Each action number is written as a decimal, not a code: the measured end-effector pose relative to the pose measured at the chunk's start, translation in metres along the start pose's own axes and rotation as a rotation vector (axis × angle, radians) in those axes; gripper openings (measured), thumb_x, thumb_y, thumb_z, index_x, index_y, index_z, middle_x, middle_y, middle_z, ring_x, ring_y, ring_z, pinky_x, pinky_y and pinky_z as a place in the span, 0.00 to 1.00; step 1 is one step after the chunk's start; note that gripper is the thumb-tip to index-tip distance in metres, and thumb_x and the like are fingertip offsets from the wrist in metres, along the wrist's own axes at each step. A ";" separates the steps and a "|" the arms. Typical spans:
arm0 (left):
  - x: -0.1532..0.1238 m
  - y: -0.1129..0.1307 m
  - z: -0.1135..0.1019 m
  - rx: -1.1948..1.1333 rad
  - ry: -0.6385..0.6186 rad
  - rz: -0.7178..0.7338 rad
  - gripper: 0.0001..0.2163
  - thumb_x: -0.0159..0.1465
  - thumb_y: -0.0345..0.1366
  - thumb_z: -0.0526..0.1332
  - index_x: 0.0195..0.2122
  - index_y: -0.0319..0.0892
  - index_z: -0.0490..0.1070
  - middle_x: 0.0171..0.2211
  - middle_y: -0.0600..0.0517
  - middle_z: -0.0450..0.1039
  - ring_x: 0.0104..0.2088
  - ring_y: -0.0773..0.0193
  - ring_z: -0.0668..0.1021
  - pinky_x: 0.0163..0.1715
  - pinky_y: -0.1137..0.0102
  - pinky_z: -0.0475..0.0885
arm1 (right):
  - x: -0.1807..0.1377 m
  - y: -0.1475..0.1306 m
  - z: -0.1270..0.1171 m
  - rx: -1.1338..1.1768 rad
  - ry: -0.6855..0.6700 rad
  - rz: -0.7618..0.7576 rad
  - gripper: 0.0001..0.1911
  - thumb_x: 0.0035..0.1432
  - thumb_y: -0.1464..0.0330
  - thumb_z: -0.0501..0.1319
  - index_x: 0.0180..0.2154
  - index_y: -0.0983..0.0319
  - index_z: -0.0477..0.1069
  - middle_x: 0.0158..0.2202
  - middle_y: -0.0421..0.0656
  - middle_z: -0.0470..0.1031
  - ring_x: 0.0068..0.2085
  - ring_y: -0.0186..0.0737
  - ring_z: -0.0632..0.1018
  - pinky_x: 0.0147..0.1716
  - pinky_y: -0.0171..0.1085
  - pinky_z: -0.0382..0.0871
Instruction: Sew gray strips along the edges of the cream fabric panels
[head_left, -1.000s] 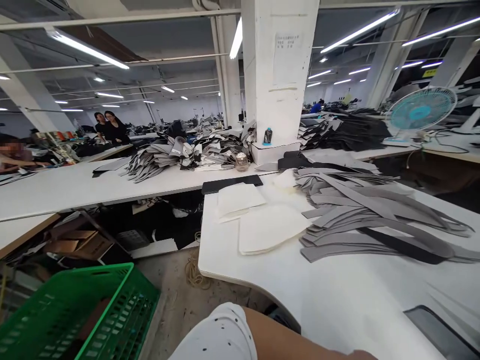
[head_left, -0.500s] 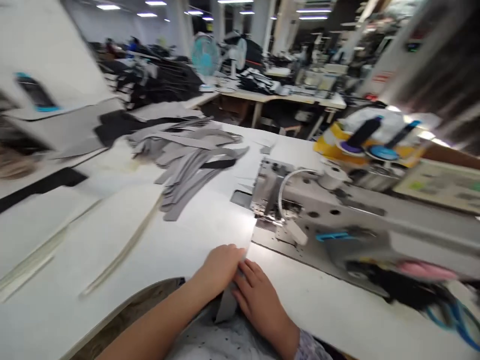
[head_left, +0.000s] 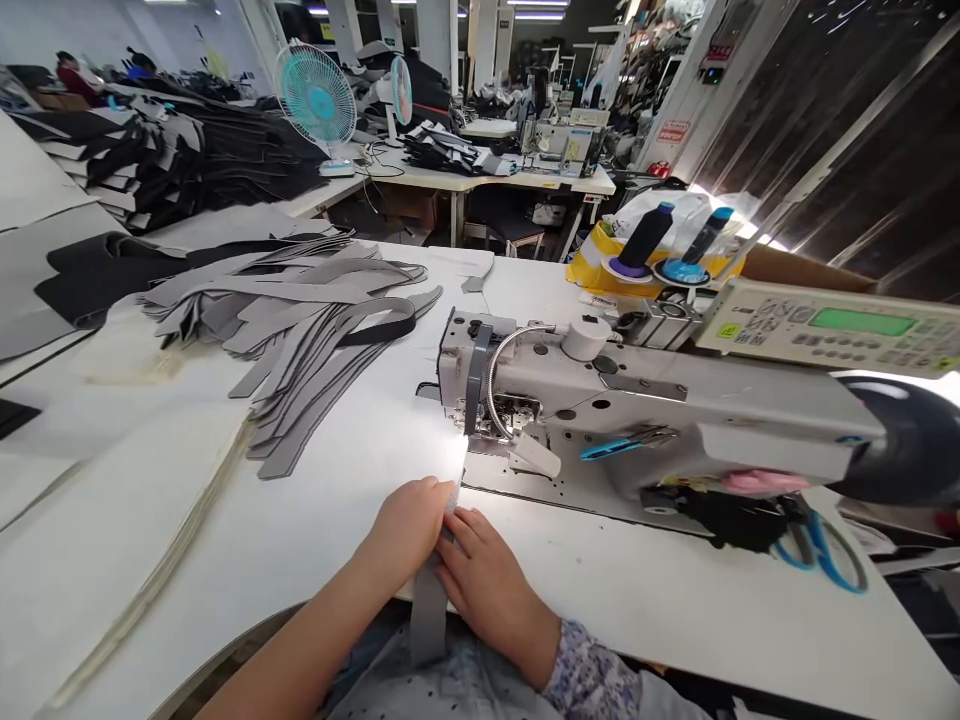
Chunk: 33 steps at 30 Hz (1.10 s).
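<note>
A grey fabric strip runs from under my fingers over the table's front edge and hangs down towards my lap. My left hand is closed on its upper part, fingers bent and thumb hidden. Close beside it, my right hand grips the same strip from the right, its fingertips against the cloth. The strip's far end points to the lit needle area of the sewing machine, just beyond my hands. To the left lies a pile of cut grey strips.
Blue-handled scissors and blue thread snips lie at the machine. Thread cones stand behind it, near a control panel. Pale stacked sheets cover the table's left side. A fan stands on a farther table.
My view has turned to the right, so the machine and piles sit farther left in the picture and look sharper. Both hands stay closed on the grey fabric strip.
</note>
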<state>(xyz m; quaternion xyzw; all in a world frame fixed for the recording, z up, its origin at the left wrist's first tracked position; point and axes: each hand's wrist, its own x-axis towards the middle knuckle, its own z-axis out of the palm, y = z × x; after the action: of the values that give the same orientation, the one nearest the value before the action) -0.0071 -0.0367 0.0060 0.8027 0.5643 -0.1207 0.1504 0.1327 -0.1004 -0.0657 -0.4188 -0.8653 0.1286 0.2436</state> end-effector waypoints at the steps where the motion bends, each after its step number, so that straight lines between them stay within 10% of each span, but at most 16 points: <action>1: 0.003 0.000 0.000 0.005 0.005 0.004 0.12 0.61 0.25 0.50 0.37 0.43 0.70 0.33 0.49 0.71 0.34 0.59 0.76 0.32 0.68 0.66 | 0.001 0.000 -0.001 0.000 0.001 -0.001 0.24 0.60 0.70 0.62 0.58 0.63 0.64 0.60 0.49 0.66 0.60 0.51 0.66 0.61 0.52 0.61; 14: 0.050 0.002 -0.001 0.042 0.053 -0.058 0.13 0.58 0.22 0.53 0.41 0.41 0.70 0.37 0.48 0.72 0.35 0.61 0.77 0.33 0.70 0.68 | 0.023 0.013 -0.007 0.007 -0.009 0.026 0.19 0.62 0.70 0.60 0.56 0.63 0.67 0.56 0.49 0.69 0.59 0.50 0.67 0.60 0.50 0.62; 33: 0.051 -0.006 -0.004 0.054 0.084 -0.104 0.11 0.63 0.24 0.49 0.34 0.39 0.71 0.33 0.46 0.72 0.31 0.61 0.76 0.29 0.70 0.66 | 0.018 0.008 -0.009 -0.069 -0.070 -0.045 0.13 0.60 0.70 0.64 0.47 0.62 0.69 0.48 0.48 0.72 0.55 0.49 0.68 0.57 0.46 0.65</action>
<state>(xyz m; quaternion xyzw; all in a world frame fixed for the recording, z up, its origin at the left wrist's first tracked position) 0.0044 0.0115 -0.0095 0.7802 0.6078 -0.1097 0.0985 0.1333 -0.0811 -0.0563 -0.4026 -0.8864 0.1080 0.2013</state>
